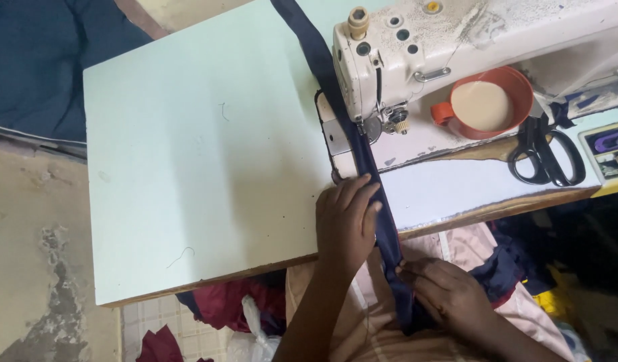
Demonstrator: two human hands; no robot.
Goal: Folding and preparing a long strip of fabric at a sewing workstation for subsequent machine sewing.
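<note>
Head view: left hand [346, 221] flat on navy strip [379, 214], right hand [443, 291] pinching it off table edge [215, 278].

**Clearance around the needle**

Pale green tabletop [188, 167] left of the navy fabric strip [382, 221]: bare, open passage. Right side crowded: sewing machine head [416, 53] overhangs the strip; orange cup [486, 104] and black scissors [547, 154] sit just behind, near each other.

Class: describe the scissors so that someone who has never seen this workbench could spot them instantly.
Start at the white sewing machine on the pale green table. Right of its needle stands an orange cup; the scissors lie just beyond it, closed, the only black, two-looped tool there.
</note>
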